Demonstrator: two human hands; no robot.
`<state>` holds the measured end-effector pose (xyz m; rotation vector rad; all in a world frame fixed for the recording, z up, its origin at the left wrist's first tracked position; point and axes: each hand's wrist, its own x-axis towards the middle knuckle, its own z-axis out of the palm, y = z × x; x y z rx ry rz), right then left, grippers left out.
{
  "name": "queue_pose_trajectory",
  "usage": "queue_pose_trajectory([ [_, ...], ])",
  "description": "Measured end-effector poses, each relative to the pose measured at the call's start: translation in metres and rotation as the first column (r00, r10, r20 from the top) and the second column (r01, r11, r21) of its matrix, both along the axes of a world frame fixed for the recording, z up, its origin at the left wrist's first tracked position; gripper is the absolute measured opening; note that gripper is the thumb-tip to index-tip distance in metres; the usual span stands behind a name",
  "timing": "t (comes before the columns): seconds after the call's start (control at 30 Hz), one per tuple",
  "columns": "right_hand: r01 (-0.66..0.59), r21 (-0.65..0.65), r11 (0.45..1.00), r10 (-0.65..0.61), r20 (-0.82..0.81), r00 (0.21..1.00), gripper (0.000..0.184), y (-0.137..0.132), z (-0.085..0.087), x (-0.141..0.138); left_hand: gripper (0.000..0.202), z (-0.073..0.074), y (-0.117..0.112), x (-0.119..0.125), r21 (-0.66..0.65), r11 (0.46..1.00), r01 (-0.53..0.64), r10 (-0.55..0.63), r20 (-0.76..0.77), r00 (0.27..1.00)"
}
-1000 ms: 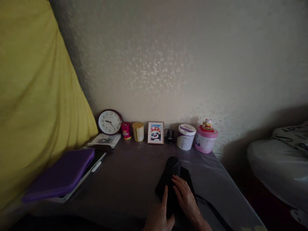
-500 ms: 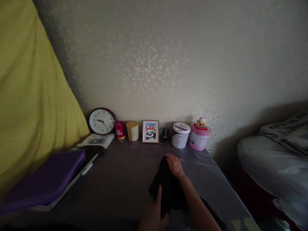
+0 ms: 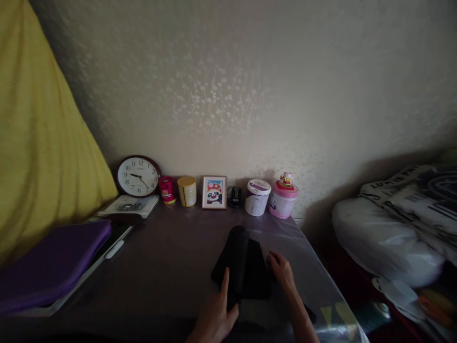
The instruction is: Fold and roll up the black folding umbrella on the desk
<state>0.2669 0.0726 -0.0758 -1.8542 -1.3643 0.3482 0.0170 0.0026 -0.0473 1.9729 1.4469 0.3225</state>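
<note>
A black fabric thing (image 3: 237, 262) lies on the table before me, with a rounded, roll-like ridge down its middle and flat flaps to either side. Its exact kind does not show. My left hand (image 3: 216, 314) is closed on its near end, the index finger stretched along the fabric and the thumb at the side; the other fingers are mostly hidden. Just off the right flap's edge is my right hand (image 3: 282, 269), its fingers curled together. Whether they pinch the fabric's edge is too dark to make out. Another dark piece shows beyond my right forearm.
Along the wall stand a clock (image 3: 139, 176), a pink can (image 3: 167, 190), a yellow-lidded can (image 3: 187, 191), a framed panda picture (image 3: 214, 192), a small black object (image 3: 235, 196), a white tub (image 3: 257, 197) and a pink tub (image 3: 283, 200) with a figurine. A purple folder (image 3: 57, 262) lies left.
My right hand has come off the far end of the black fabric and moved nearer me, to its right side, fingers now curled. The rounded ridge is uncovered. The view has shifted right.
</note>
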Motion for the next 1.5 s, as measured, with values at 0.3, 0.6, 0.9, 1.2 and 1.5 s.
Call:
queue_pose_trajectory([
  [0.3,-0.095,0.027,0.995,0.096,-0.038,0.995,0.036,-0.027,0.024,-0.034,0.077,0.012,-0.004,-0.001,0.003,1.0,0.003,-0.003,-0.049,0.999],
  [0.6,-0.09,0.015,0.996,0.089,0.055,0.995,0.044,-0.05,0.022,-0.06,0.077,-0.001,-0.002,0.0,0.045,0.999,-0.002,0.002,-0.005,1.0],
  [0.9,-0.014,0.077,0.997,0.01,0.048,0.999,0.037,-0.058,-0.009,-0.08,0.075,0.005,-0.003,0.0,0.053,0.999,0.003,-0.001,-0.032,0.999],
  [1.2,-0.027,0.109,0.994,0.025,0.022,0.999,0.042,-0.049,0.01,-0.101,0.075,0.002,-0.002,-0.001,0.062,0.998,-0.009,0.013,-0.054,0.998],
  [1.5,-0.258,0.179,0.95,0.232,0.151,0.961,0.03,-0.04,0.033,-0.122,0.075,0.012,-0.001,-0.001,-0.01,1.0,-0.02,0.019,-0.064,0.998],
])
